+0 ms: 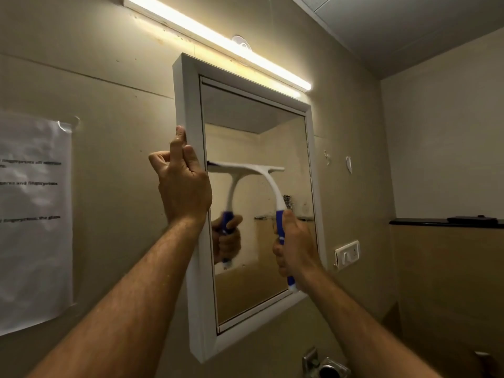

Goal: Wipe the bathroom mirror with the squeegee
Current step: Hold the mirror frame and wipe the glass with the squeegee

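White-framed, the bathroom mirror (256,214) hangs on a beige wall (114,110) under a lit strip lamp (218,40), and the step in hand appears to be a pass of the blade across the glass at about mid-height. The left hand (182,181) steadies the mirror at its left edge: one finger lies straight up along the white frame (191,241) while the others are curled beside it, and whether they hook round the frame's edge cannot be told. The right hand (296,249) has its grip closed fully round the blue handle of the squeegee (268,181), near the mirror's right edge and low on the glass. From there the white neck curves up to the crossbar, which lies level on the glass, its left end close to the left edge of the frame. To do this well, the blade likely needs even pressure along its whole length, kept level and drawn in one steady line toward the bottom edge, overlapping the strip beside it; the smudges near the right edge seem to want another pass. The bracing hand should hold the frame firm without touching the glass.
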{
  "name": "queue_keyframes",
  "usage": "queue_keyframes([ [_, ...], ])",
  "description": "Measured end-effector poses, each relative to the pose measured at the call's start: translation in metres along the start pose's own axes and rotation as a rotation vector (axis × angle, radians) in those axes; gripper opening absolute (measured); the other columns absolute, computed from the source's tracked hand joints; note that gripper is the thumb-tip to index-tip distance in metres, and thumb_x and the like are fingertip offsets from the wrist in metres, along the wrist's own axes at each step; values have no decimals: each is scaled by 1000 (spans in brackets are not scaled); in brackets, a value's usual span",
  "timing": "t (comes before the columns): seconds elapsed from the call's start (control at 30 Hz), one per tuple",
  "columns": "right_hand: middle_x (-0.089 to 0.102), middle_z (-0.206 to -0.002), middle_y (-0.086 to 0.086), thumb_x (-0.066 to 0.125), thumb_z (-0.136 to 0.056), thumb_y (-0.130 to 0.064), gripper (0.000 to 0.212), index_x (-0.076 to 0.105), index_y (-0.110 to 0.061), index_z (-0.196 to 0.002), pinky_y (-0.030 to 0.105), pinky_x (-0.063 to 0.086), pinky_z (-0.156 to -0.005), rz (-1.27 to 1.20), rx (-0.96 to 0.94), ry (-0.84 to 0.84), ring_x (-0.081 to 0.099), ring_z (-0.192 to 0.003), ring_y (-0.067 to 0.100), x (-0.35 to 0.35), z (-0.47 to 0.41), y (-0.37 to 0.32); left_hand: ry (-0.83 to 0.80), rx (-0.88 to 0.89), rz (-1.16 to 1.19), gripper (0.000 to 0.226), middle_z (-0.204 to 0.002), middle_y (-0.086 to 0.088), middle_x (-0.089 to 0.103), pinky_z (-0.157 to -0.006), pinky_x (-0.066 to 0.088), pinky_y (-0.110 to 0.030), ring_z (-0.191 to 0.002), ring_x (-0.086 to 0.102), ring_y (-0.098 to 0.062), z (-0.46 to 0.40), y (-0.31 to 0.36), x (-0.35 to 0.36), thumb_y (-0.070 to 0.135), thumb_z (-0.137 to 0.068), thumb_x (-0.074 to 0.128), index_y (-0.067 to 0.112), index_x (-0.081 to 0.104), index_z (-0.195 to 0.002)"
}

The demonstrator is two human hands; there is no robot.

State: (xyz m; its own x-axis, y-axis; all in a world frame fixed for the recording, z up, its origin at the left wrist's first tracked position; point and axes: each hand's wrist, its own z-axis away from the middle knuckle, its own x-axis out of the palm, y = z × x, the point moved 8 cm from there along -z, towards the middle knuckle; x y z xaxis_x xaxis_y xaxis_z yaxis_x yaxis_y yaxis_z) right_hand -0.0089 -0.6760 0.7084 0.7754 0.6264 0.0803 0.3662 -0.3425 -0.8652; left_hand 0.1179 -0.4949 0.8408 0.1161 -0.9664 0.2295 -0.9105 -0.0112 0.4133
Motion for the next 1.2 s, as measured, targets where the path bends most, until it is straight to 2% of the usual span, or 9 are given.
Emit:
queue_keyframes([
  [0.1,41,-59,0,28,-101,-47,44,51,-13,-87,23,32,-44,15,-2,1,36,-44,9,-3,14,23,3,1,-1,38,-117,-16,45,-54,34,-8,-67,40,2,2,0,0,34,-103,34,31,45,-139],
  [0.2,41,-59,-1,28,-101,-47,44,51,-13,-88,22,31,-42,5,-3,-18,35,-43,8,-6,14,20,-8,-25,0,37,-123,-14,44,-55,33,-8,-78,47,-6,5,0,-1,34,-103,34,28,46,-138],
  [0.27,42,-56,-2,30,-101,-49,44,52,-13,-88,22,30,-41,-31,-1,-34,34,-41,7,-7,6,7,-27,-62,2,38,-126,-13,46,-58,35,-10,-85,50,-10,8,-4,-1,36,-103,32,26,45,-137],
  [0.37,42,-54,-3,30,-100,-52,45,52,-15,-87,21,30,-41,-79,18,-57,34,-40,9,-1,-2,-10,-64,-126,33,45,-117,-11,59,-67,48,-24,-94,60,-19,12,-14,1,45,-102,27,19,45,-134],
  [0.53,42,-55,-2,29,-100,-51,45,51,-14,-89,23,30,-42,-56,30,-37,35,-42,10,4,9,8,-96,-187,41,46,-100,-9,58,-54,32,-16,-82,53,-13,17,-18,3,44,-102,24,11,52,-120],
  [0.73,41,-58,0,30,-102,-44,40,50,-13,-87,22,31,-42,-39,27,-41,35,-43,8,-3,26,24,-80,-186,51,46,-100,-11,58,-54,32,-15,-77,51,-12,20,-17,1,42,-103,24,9,53,-117],
  [1.0,43,-53,-4,31,-100,-51,44,52,-15,-87,21,31,-41,-58,29,-45,35,-40,9,-1,6,-3,-93,-172,49,44,-100,-11,58,-57,36,-17,-84,54,-15,21,-17,1,42,-103,25,10,51,-117],
  [1.13,41,-58,-1,29,-102,-47,42,50,-13,-87,22,31,-42,-15,44,-30,34,-44,9,-5,27,23,-105,-181,42,44,-99,-9,56,-54,32,-15,-71,49,-6,21,-15,1,41,-103,24,9,51,-118],
  [1.2,39,-61,1,28,-102,-45,41,49,-12,-88,21,30,-40,-11,53,-43,34,-44,9,-7,38,34,-100,-178,36,45,-100,-9,56,-54,31,-14,-72,48,-6,21,-15,1,40,-103,23,9,51,-118],
])
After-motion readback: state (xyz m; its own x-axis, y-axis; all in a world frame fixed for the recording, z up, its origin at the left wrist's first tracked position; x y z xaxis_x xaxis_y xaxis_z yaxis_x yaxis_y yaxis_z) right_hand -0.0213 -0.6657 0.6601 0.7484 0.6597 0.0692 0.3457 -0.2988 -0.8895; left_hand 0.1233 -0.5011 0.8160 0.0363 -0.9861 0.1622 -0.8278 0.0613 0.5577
